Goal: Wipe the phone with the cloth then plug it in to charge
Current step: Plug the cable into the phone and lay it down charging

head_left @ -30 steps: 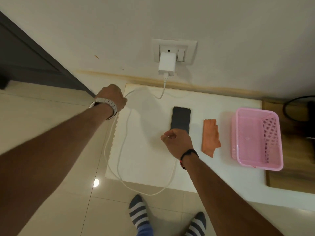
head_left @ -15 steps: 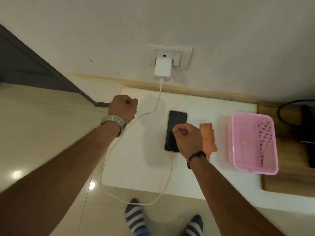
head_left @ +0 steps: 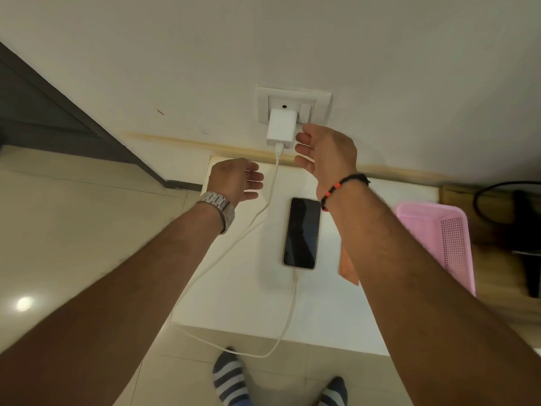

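Note:
The dark-screened phone (head_left: 301, 232) lies flat on the white table (head_left: 251, 300) with the white cable (head_left: 288, 315) plugged into its near end. The cable loops off the table's front edge and runs up to the white charger (head_left: 280, 128) in the wall socket (head_left: 319, 104). My right hand (head_left: 325, 153) is raised beside the charger, fingers apart, holding nothing. My left hand (head_left: 234, 178) hovers left of the cable, open too. The orange cloth (head_left: 347, 268) lies right of the phone, mostly hidden by my right forearm.
A pink plastic basket (head_left: 439, 230) stands at the table's right side. Beyond it a wooden surface (head_left: 491, 276) holds a dark object and a black cord. A dark door (head_left: 44, 112) is at the left. My striped socks (head_left: 231, 379) stand on the tiled floor.
Both hands let go of the cable and opened. My right hand rose from the phone's near end to beside the charger; my left hand moved right, toward the cable.

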Tool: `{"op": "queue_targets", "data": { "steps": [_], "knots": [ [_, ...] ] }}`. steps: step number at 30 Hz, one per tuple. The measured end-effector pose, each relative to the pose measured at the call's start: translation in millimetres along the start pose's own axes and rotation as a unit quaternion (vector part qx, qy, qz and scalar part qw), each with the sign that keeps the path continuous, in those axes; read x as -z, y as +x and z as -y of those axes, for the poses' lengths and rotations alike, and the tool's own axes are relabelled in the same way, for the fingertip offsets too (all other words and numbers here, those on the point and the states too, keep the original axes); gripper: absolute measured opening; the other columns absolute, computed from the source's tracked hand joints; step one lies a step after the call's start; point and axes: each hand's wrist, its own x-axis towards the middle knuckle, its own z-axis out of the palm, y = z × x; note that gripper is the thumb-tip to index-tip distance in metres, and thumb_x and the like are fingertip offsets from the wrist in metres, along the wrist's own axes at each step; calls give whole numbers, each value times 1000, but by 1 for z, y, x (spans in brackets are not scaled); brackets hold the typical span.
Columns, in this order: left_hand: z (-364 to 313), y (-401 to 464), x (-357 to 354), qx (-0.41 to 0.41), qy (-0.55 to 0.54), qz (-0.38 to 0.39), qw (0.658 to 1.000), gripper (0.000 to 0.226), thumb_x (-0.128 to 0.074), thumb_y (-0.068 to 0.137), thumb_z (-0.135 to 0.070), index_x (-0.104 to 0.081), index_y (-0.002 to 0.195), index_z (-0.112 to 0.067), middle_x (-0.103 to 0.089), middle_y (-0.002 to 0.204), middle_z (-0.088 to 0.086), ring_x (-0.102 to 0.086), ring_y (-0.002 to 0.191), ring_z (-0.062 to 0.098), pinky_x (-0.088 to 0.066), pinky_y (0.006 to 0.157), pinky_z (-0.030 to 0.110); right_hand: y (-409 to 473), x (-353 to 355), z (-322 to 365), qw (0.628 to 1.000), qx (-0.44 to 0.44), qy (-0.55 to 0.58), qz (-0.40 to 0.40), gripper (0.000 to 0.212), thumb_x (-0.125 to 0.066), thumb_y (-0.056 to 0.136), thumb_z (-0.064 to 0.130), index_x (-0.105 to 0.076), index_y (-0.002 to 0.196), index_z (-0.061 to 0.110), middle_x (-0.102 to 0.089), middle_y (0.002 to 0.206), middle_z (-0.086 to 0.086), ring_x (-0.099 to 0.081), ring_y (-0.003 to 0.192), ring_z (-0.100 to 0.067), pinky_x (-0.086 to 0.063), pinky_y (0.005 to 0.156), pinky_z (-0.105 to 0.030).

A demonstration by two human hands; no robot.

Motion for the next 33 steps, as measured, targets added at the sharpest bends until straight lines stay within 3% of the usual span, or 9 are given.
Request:
{"op": "queue_targets", "data": {
  "steps": [4,9,16,22,24,28,33],
  "knots": [
    [-16,-2,-5,1,-63,13,998,31,-48,99,-22,-76,97,-8,-83,94,10,-79,97,31,-63,89,46,-1,0,1,999,-22,28,7,22,-57,99,7,-67,118,1,-68,114,-10,-66,108,-23,-58,95,-38],
    [-33,-5,-16,-23,-92,21,995,34,-47,96,-25,-77,100,-11,-84,92,5,-80,92,26,-63,90,48,-6,-1,1,999,-20,37,10,10,-56,100,10,-65,105,9,-69,121,-10,-64,119,-26,-55,101,-45],
    [-47,-8,-19,-35,-76,25,996,37,-45,95,-26,-77,104,-10,-84,97,8,-79,96,30,-61,95,51,-8,-6,8,999,-21,26,28,28,-56,100,7,-67,126,6,-66,131,-11,-60,124,-23,-55,102,-46],
    [-36,-9,-9,-17,-20,21,999,40,-42,97,-26,-77,104,-10,-83,101,10,-77,106,33,-59,98,52,-9,6,-16,999,-25,-22,1,21,-57,98,8,-70,114,5,-68,122,-15,-65,110,-23,-58,96,-41],
    [-22,-9,-2,5,23,33,999,39,-43,99,-25,-78,104,-9,-84,98,9,-76,107,33,-57,100,53,-13,14,-41,995,-56,-75,26,24,-54,98,12,-71,115,8,-71,117,-11,-67,103,-19,-59,95,-39],
    [13,-11,14,51,93,63,992,42,-41,104,-27,-77,112,-7,-83,104,10,-75,110,33,-55,104,53,-22,26,-88,974,-117,-170,95,28,-53,100,14,-71,122,14,-72,114,-5,-68,106,-19,-60,89,-32],
    [38,-11,27,75,104,49,990,38,-41,102,-21,-75,113,-7,-80,112,14,-72,116,35,-52,106,52,-30,41,-117,978,-125,-153,71,23,-55,100,13,-70,118,15,-72,111,-4,-68,100,-15,-60,83,-28]
  ]
}}
